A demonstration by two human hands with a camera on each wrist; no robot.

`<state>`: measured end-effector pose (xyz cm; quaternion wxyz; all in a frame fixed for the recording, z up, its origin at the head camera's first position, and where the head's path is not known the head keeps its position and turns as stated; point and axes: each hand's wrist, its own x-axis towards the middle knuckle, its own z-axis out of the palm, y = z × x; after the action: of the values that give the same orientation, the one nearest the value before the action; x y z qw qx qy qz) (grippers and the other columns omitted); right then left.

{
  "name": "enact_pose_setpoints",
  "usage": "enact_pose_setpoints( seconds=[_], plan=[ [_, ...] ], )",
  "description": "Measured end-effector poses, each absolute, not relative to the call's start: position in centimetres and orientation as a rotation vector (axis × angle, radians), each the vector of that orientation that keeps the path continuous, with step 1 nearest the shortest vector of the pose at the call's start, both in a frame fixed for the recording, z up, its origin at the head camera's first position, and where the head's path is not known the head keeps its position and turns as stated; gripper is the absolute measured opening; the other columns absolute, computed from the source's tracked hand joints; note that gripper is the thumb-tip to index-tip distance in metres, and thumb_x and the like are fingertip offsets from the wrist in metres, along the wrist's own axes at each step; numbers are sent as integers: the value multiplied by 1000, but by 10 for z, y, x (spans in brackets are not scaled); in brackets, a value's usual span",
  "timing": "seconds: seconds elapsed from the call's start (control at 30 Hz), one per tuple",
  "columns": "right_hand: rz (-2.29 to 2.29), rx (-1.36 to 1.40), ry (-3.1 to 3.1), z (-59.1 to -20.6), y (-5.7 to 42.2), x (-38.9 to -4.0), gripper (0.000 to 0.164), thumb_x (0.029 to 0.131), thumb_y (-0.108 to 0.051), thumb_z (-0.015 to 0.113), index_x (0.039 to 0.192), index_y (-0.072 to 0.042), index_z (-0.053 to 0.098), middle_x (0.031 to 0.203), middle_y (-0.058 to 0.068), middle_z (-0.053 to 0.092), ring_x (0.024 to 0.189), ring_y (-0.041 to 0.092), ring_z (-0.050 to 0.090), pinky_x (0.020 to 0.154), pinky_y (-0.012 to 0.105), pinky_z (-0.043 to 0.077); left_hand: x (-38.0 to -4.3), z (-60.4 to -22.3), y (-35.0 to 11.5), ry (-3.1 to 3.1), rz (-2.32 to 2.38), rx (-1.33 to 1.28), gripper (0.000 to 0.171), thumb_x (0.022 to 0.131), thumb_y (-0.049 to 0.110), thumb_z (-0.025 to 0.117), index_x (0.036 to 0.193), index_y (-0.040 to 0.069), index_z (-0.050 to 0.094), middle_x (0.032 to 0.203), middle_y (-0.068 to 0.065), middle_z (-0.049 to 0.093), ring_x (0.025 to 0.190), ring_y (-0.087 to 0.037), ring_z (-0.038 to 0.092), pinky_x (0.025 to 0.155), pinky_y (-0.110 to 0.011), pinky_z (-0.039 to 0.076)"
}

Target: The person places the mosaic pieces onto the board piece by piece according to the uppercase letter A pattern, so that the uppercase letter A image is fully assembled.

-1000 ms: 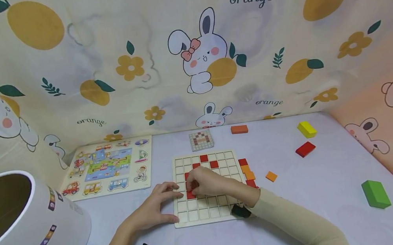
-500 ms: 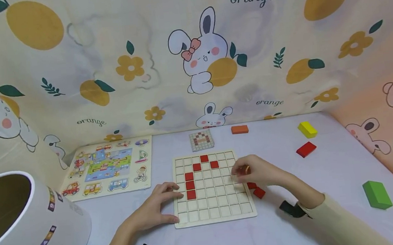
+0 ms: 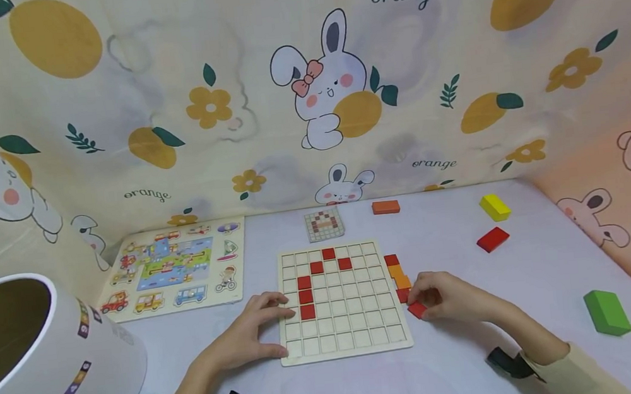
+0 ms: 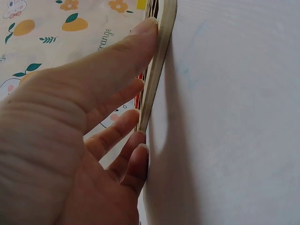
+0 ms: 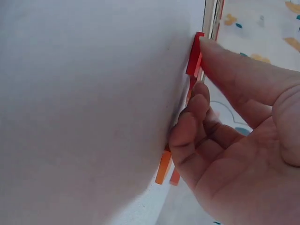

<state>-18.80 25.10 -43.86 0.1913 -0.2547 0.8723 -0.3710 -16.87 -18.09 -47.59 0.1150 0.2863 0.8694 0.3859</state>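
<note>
My left hand (image 3: 243, 334) rests along the left edge of a cream grid board (image 3: 358, 339), thumb and fingers spread against its rim. Several red square tiles sit in the board's cells, including one red tile (image 3: 307, 312) at the lower left. Beyond the board's right edge, my right hand (image 3: 451, 298) pinches a loose red tile (image 3: 416, 311) between thumb and fingers, low at the tabletop. Another red tile (image 3: 403, 295) and orange tiles (image 3: 400, 277) lie beside that edge. In the right wrist view, a separate orange tile (image 5: 163, 167) shows below the curled fingers.
A small patterned grid card (image 3: 324, 224) lies behind the board. A vehicle picture puzzle (image 3: 233, 293) lies back left, near a large white bucket (image 3: 92, 371). Orange (image 3: 386, 207), yellow (image 3: 495, 207), red (image 3: 493, 239) and green blocks (image 3: 607, 311) are spread across the right side.
My right hand has moved from the board's left cells rightward to the loose red tile, uncovering red tiles in the left column. The left hand has stayed at the board's edge.
</note>
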Motion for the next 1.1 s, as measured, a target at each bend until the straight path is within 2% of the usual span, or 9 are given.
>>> enact_pose_setpoints(
  seconds=[0.37, 0.6, 0.8, 1.0, 1.1],
  plan=[
    [-988, -672, 2490, -440, 251, -186, 28, 78, -2, 83, 94, -11, 61, 88, 1, 57, 84, 21, 54, 69, 23, 51, -169, -475, -179, 2542, 1136, 831, 62, 75, 44, 85, 128, 20, 66, 142, 2, 44, 133, -23, 35, 111, -56, 31],
    [-1028, -769, 2376, -436, 252, -190, 21, 85, -2, 75, 99, -9, 63, 82, 2, 58, 78, 18, 55, 67, 24, 48, -168, -475, -178, 2539, 1138, 837, 62, 74, 43, 85, 128, 19, 66, 142, 2, 44, 131, -22, 35, 111, -54, 31],
    [-1111, -835, 2387, -433, 235, -214, 15, 90, -1, 69, 103, -7, 67, 89, 1, 60, 78, 18, 57, 67, 24, 50, -169, -475, -179, 2538, 1136, 837, 61, 75, 43, 85, 128, 20, 66, 142, 1, 44, 132, -23, 35, 110, -56, 31],
    [-1127, -862, 2461, -431, 200, -243, 12, 89, 4, 68, 100, -2, 65, 89, 2, 60, 82, 19, 54, 72, 27, 48, -169, -475, -179, 2538, 1133, 829, 60, 76, 44, 84, 128, 20, 66, 142, 1, 44, 133, -24, 35, 110, -57, 31],
    [-1112, -884, 2443, -431, 186, -253, 12, 90, 5, 67, 100, -1, 66, 88, 4, 58, 81, 20, 52, 70, 27, 46, -168, -474, -179, 2536, 1146, 822, 60, 75, 42, 85, 128, 20, 66, 143, 0, 44, 134, -25, 35, 111, -57, 30]
  ],
)
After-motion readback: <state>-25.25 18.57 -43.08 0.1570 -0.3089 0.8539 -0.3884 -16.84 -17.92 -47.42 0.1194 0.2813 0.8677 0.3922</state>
